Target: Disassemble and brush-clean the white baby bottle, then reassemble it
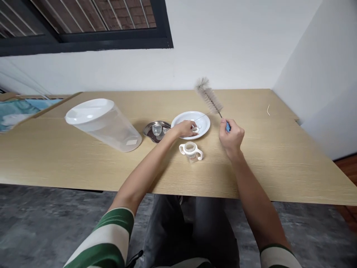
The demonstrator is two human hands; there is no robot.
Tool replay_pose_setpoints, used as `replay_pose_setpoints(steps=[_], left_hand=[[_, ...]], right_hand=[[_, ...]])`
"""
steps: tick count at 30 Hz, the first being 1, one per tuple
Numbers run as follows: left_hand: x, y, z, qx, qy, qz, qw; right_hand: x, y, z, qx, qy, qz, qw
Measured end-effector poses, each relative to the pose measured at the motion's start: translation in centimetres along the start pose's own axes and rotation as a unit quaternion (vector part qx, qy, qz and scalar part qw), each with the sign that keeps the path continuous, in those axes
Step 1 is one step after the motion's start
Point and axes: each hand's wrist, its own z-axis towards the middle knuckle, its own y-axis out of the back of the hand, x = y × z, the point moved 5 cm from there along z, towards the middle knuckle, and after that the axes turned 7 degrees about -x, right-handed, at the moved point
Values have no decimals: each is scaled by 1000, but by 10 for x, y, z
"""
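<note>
One brush (pixel 209 96), bristles up, is clasped by its blue handle in the right grip (pixel 232 134), clear of the open-topped two-handled cup (pixel 192 155) upright before the plate (pixel 206 124); brushing judged not under way, cleanliness and remaining steps undeterminable. Left grip (pixel 186 128) curls over small pale pieces (pixel 195 130) on the plate, hold unconfirmed. Bench (pixel 83 163): pale wood grain, metal tray (pixel 147 135) and translucent pitcher (pixel 114 126) at left, white wall (pixel 223 44) and dark-framed window (pixel 164 33) behind, grey floor (pixel 33 219) below.
</note>
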Motion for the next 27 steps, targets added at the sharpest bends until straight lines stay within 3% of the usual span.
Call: replay_pose_setpoints(steps=[8,12,18,27], left_hand=[[-6,-3,-5,-2,-65,-23,998],[-9,-2,-8,30,-110,-43,993],[-1,-7,-5,65,-64,21,996],[4,-6,-5,-27,-33,47,998]], right_hand=[[-1,-2,-2,-10,5,14,1000],[0,-3,-3,-14,11,9,1000],[1,-4,-5,-17,20,-2,1000],[2,-7,-8,3,27,-2,1000]])
